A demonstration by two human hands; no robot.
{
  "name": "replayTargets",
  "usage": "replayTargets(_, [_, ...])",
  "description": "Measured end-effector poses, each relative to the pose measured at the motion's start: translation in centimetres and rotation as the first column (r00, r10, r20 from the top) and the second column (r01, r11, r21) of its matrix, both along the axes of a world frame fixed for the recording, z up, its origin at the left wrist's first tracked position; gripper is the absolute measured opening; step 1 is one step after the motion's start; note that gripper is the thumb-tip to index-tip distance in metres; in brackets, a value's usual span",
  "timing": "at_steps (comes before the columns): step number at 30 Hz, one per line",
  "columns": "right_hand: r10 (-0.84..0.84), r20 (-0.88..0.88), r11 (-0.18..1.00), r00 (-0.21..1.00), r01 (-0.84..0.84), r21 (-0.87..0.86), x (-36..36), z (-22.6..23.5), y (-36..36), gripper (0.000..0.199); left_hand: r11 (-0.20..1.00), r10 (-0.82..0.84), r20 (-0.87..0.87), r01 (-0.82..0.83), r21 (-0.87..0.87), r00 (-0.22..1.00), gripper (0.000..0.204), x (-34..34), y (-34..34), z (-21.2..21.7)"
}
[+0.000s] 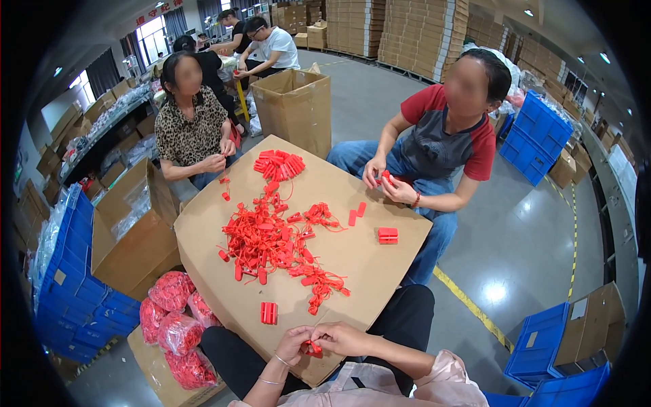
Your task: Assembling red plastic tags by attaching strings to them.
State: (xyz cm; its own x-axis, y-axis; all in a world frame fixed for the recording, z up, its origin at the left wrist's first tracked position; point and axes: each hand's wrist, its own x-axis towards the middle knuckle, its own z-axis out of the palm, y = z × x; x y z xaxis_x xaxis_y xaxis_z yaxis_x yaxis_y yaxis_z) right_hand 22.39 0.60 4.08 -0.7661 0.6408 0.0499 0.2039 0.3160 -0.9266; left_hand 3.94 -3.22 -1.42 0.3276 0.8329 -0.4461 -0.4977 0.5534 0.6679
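Note:
At the near edge of a cardboard-topped table (217,197), my left hand (294,344) and my right hand (341,338) meet. Both are closed on a small red piece (312,349), its shape mostly hidden by my fingers. Just beyond my left hand lies a neat block of red flat pieces (269,313). Farther in, a tangled heap of small red plastic pieces on red cords (261,234) spreads over the tabletop, with a strand of it (319,285) reaching toward me.
A second red block (388,235) lies right, a red pile (279,164) at the far corner. Two co-workers sit opposite, each handling small red items. Bags of red goods (182,332), an open carton (132,230) and blue crates (74,285) stand left; more crates (539,342) stand right.

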Motion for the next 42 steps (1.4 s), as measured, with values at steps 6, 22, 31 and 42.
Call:
replayTargets(6, [-0.165,-0.222,0.875,0.961,0.039,-0.482,0.1,-1.8,0.3,0.007,0.984,-0.166,-0.226,0.176,0.023,0.960,0.016,-0.1,0.0,1.2])
replayTargets(22, [-0.326,-0.306,0.529,0.894,-0.096,-0.843,0.3,-5.1,0.9,0.010,0.996,-0.090,0.205,0.091,0.003,0.975,0.026,0.3,-0.4,2.5])
replayTargets(31, [-0.625,-0.156,0.571,0.765,0.313,-0.759,-3.2,-7.3,-2.0,0.011,0.931,0.297,0.523,-0.119,-0.346,0.799,0.024,0.3,-0.6,-1.7])
replayTargets(42, [-0.222,-0.162,0.629,0.962,0.268,0.730,-1.7,-1.6,0.6,0.019,0.922,0.379,0.338,-0.322,-0.213,0.862,0.024,1.5,-0.8,-1.1])
